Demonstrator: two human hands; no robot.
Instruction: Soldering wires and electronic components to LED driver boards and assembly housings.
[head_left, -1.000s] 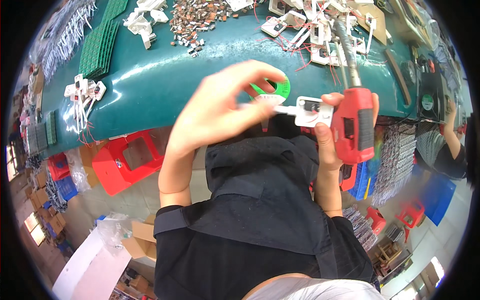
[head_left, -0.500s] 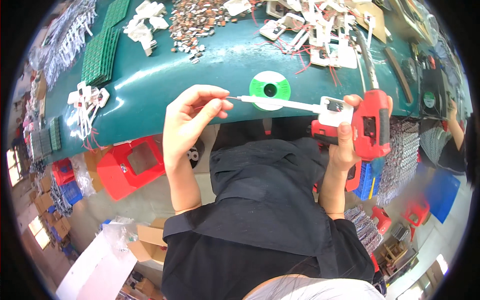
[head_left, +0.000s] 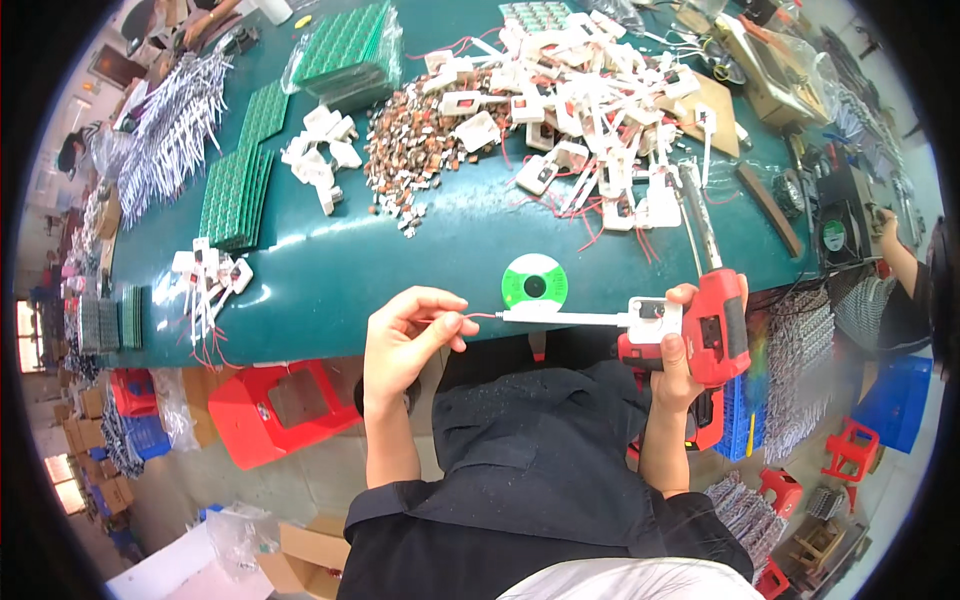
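Observation:
My left hand (head_left: 402,345) pinches a thin red wire (head_left: 482,315) between thumb and fingers. This wire comes out of the tip of a long white stem that belongs to a white plastic housing (head_left: 645,334). My right hand (head_left: 677,377) grips the housing, its thumb against the square end, where a small dark part shows inside. Also in that hand is a red and black gun-shaped tool (head_left: 715,330), whose long metal barrel points away from me over the table. A round spool with a green and white label (head_left: 534,284) lies just beyond the stem.
On the green table (head_left: 400,260), more white housings with red wires (head_left: 600,110) are heaped at the back. Beside them lie small brown and silver parts (head_left: 410,150) and stacked green circuit boards (head_left: 235,200). A red stool (head_left: 245,420) stands below the left edge; another person's arm (head_left: 900,258) shows far right.
The view has tilted up, showing more of the table's far side. My hands still hold the same things, and more red wire shows between my left fingers and the stem tip.

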